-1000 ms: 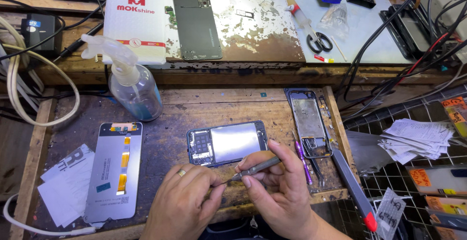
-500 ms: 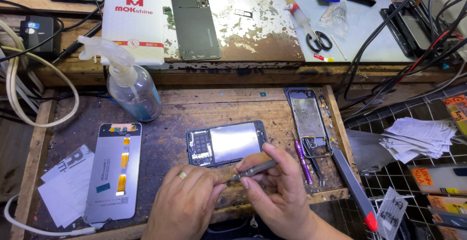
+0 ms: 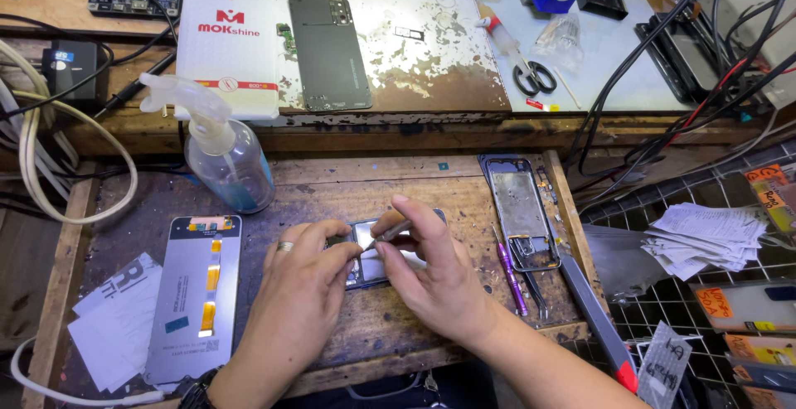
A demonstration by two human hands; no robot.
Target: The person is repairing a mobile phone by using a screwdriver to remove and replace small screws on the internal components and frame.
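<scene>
Left hand point(image 3: 311, 272) steadies an opened phone point(image 3: 369, 264) on the desk point(image 3: 398, 189) while the right hand point(image 3: 427, 268) pinches a thin metal tool point(image 3: 390, 232); the phone looks light, rigid, fragile, best held by its edges.

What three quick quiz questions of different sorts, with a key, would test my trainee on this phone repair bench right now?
1. True or false: the right hand holds a slim grey metal tool over the opened dark phone body.
2. Which thing lies nearest the left hand on its outer side? A) black-handled scissors B) grey rectangular screen panel with orange flex strip C) clear plastic spray bottle
3. Fill in: the purple-handled screwdriver lies just left of the bare metal phone ____.

Key: 1 true; 2 B; 3 frame.
</scene>
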